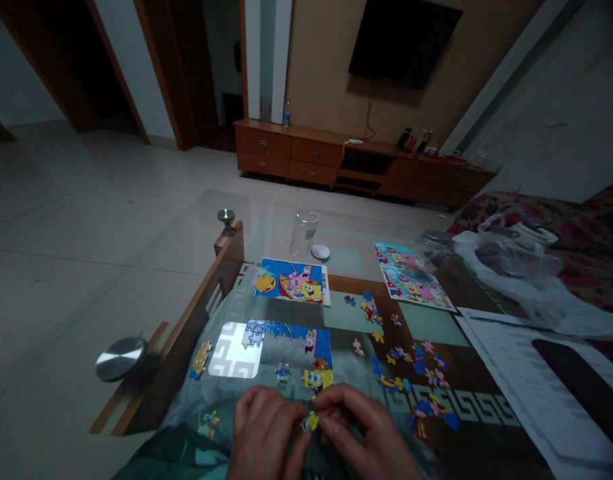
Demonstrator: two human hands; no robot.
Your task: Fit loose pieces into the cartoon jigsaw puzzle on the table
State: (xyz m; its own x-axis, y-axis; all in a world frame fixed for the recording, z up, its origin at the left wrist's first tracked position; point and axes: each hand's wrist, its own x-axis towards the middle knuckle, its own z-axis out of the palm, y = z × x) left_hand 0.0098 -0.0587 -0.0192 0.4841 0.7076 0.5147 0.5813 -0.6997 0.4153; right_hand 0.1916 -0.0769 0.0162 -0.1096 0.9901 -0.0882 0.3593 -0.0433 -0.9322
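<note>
Both hands meet at the near edge of the glass table [286,230]. My left hand [263,433] and my right hand [356,433] have their fingers curled together around small yellow puzzle pieces [312,421]. Just beyond them lies a partly assembled jigsaw [291,343] with a blue top band and cartoon figures. Loose pieces [411,373] are scattered to the right of it. A reference picture card [292,281] lies further back.
A clear glass [305,233] and a white round lid [320,252] stand behind the card. A second picture sheet [413,275] lies at the right, by a plastic bag [516,267] and printed papers [536,387]. Round metal knobs [121,359] mark the table's corners.
</note>
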